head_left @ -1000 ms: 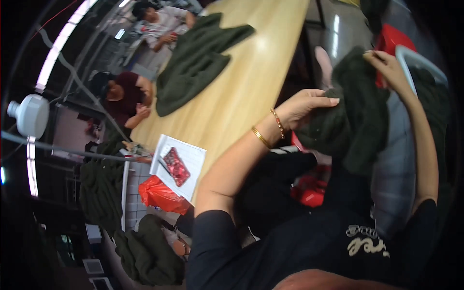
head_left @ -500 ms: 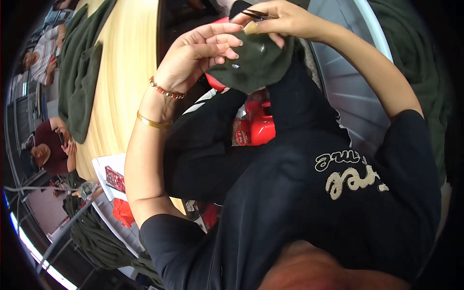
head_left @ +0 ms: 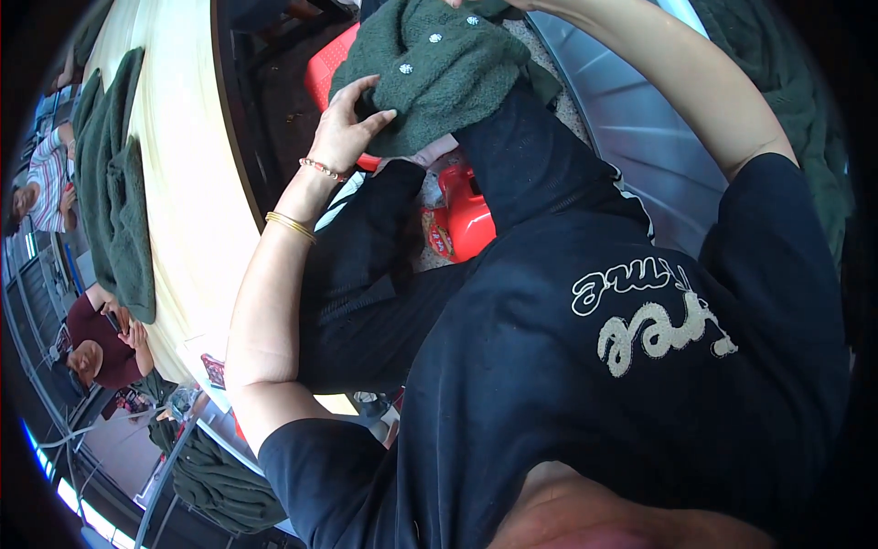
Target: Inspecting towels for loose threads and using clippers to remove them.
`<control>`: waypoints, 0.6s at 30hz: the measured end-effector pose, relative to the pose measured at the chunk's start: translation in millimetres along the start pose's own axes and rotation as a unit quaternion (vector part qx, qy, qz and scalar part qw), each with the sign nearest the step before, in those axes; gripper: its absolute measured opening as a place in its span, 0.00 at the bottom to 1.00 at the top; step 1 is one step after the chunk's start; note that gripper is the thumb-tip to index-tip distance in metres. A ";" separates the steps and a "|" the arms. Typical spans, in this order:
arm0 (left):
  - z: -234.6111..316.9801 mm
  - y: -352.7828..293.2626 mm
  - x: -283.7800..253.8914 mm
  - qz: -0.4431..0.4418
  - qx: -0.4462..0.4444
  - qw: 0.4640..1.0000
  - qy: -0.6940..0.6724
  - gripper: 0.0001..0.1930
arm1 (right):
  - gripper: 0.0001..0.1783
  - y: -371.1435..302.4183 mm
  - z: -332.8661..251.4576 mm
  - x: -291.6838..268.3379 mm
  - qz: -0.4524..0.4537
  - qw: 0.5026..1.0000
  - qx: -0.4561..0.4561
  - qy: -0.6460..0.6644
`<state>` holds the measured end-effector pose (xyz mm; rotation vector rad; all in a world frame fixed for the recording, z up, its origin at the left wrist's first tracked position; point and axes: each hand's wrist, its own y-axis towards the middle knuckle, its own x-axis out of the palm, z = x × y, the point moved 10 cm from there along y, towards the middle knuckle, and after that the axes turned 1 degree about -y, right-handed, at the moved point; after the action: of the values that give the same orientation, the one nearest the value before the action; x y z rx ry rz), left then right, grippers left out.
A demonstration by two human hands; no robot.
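A dark green fuzzy garment (head_left: 457, 87) lies bunched over my knees, with several shiny round buttons in a row on it. My left hand (head_left: 346, 128) is at its left edge, thumb and forefinger spread apart, touching or just over the fabric. Nothing shows between those fingers. My right hand (head_left: 523, 5) is at the top edge of the view, beyond the garment's far part. Most of it is cut off, so its fingers and anything in them are hidden.
To the left runs a pale wooden table (head_left: 178, 137) with another green garment (head_left: 114, 197) on it. A grey-blue plastic bin (head_left: 640, 137) stands at my right. Red plastic (head_left: 471, 215) shows between my legs. Two people sit beyond the table.
The garment has been spread out, showing more of its buttons. My left hand has moved down and opened from a near-pinch. My right hand, earlier holding small dark snips, has gone up out of view.
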<state>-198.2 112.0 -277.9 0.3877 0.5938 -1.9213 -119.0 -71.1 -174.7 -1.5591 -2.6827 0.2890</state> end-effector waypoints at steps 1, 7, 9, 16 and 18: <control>3.8 -3.6 -4.0 0.008 0.030 0.997 0.075 0.26 | 0.16 -2.0 -4.5 -1.9 0.008 1.000 0.001 -0.021; 6.2 1.0 -11.4 0.033 -0.028 0.998 -0.036 0.17 | 0.13 1.8 -4.7 -22.8 0.041 0.999 0.008 0.015; 21.7 8.3 -11.1 0.043 -0.018 0.997 -0.059 0.15 | 0.12 9.7 0.4 -28.1 0.054 0.998 -0.014 0.040; 23.3 44.1 -13.8 0.045 -0.028 0.996 -0.070 0.16 | 0.12 9.1 25.1 -7.1 -0.040 0.989 0.138 0.032; 25.6 47.6 3.5 -0.029 -0.058 0.997 -0.043 0.14 | 0.13 14.0 45.4 -1.3 -0.041 0.990 0.136 0.007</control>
<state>-156.2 78.8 -269.5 0.2139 0.6627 -1.9372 -111.5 -72.1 -221.6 -1.3644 -2.5550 0.6095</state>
